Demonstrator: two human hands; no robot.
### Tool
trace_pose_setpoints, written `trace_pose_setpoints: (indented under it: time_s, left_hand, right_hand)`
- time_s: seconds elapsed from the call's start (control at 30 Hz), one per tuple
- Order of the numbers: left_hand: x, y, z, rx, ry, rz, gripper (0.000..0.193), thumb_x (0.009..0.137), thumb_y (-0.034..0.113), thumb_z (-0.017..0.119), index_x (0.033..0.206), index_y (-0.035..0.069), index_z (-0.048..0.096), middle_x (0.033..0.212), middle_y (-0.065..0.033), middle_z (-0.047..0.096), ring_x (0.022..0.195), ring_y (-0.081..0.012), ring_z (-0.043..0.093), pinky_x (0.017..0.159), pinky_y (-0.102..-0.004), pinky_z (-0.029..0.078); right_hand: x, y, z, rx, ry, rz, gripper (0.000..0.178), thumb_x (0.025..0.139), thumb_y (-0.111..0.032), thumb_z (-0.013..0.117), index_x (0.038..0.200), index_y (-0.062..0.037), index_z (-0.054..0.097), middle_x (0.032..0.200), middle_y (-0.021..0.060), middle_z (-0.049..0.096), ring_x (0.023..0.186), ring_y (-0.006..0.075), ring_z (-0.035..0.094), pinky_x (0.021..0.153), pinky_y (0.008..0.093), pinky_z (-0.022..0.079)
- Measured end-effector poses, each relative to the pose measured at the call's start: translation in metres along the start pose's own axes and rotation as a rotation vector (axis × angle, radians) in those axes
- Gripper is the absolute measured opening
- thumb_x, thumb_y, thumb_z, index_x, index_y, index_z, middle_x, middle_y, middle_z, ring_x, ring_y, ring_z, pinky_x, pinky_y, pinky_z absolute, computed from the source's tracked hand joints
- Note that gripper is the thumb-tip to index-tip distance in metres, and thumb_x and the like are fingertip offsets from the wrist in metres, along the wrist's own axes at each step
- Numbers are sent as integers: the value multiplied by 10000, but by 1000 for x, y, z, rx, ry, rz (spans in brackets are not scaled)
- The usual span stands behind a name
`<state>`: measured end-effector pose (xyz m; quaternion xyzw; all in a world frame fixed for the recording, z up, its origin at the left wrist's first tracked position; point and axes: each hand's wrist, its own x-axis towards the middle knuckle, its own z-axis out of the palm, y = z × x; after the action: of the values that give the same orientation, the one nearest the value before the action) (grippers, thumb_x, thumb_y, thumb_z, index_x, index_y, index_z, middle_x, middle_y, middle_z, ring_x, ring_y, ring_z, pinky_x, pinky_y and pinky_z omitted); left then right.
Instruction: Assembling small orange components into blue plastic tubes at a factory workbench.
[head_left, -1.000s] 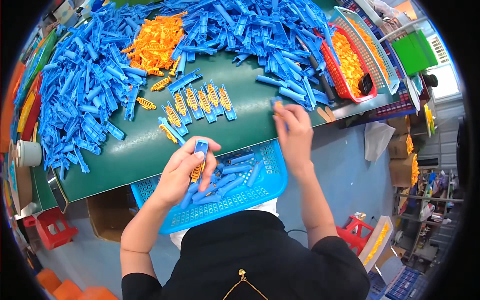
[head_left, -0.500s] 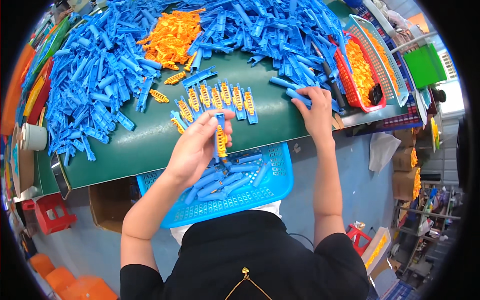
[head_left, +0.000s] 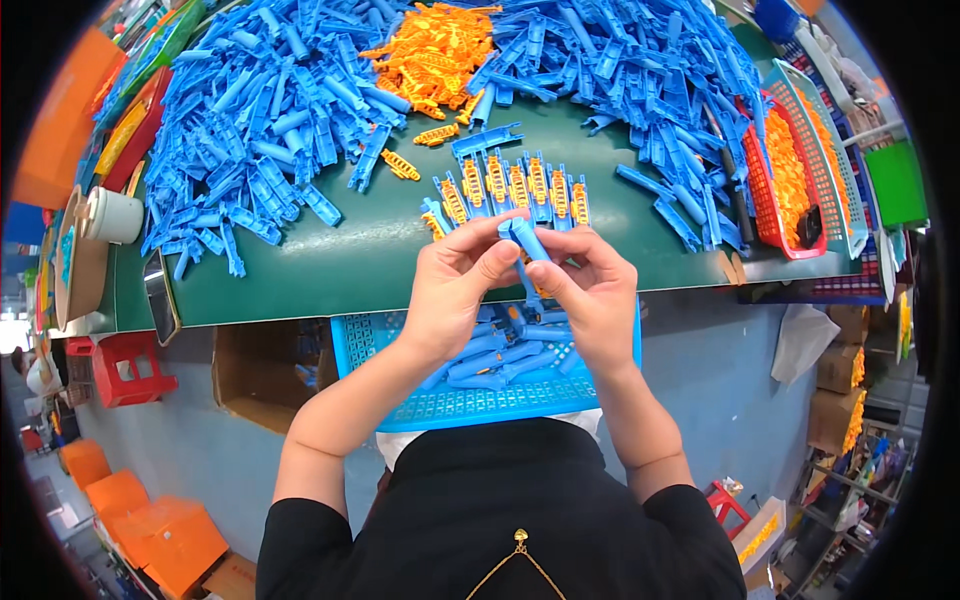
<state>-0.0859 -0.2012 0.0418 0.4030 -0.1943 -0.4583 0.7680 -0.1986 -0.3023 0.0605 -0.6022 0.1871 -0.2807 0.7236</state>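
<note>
My left hand (head_left: 452,285) and my right hand (head_left: 590,290) meet above the table's front edge, thumbs and fingers closed on two blue plastic shell halves (head_left: 526,240) brought together. A bit of orange shows beneath them, mostly covered by the fingers. Just beyond my hands, several blue shells with orange ladder-shaped inserts (head_left: 517,186) stand in a curved row on the green tabletop (head_left: 330,270). Below my hands a light blue basket (head_left: 490,405) holds several joined blue pieces (head_left: 500,365).
Heaps of blue shells (head_left: 290,120) cover the table's far side around a pile of orange inserts (head_left: 430,55). A red basket (head_left: 762,190) of orange parts stands at the right. At the left edge are a phone (head_left: 160,297) and a white cup (head_left: 112,216).
My right hand has come from the right side of the table with a blue shell half to meet my left hand. The view has shifted, too.
</note>
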Motion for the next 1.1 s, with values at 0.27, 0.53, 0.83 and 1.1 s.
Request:
trace_pose_setpoints:
  time_s: [0.27,0.53,0.83,1.1]
  left_hand:
    - [-2,0,-4,20,54,20,326,869,104,618,1179,14,573,979,-37,593,953,-142,595,798,-316,543]
    - [-3,8,-11,58,-9,43,393,832,173,670,1161,-14,565,1018,-45,581,881,-138,613,734,-278,552]
    - [-1,17,-17,8,-31,-2,369,818,164,683,1125,-14,582,1039,-36,564,934,-133,591,748,-267,537]
    - [2,5,-24,-115,-14,68,334,767,225,742,971,20,576,934,-49,588,890,-157,593,833,-311,488]
  right_hand:
    - [-1,12,7,9,17,-29,226,805,28,652,1029,43,626,902,47,560,800,87,548,696,199,461]
    - [-5,3,7,-367,-130,-204,327,837,-30,623,1155,40,591,1016,82,544,881,110,529,751,217,437]
    - [-5,-1,7,-506,-182,-185,464,770,-117,708,1201,-6,576,1055,97,535,913,156,535,770,255,447]
    - [-14,9,12,-491,9,-282,361,658,1,770,991,38,634,936,79,590,831,148,568,713,255,458]
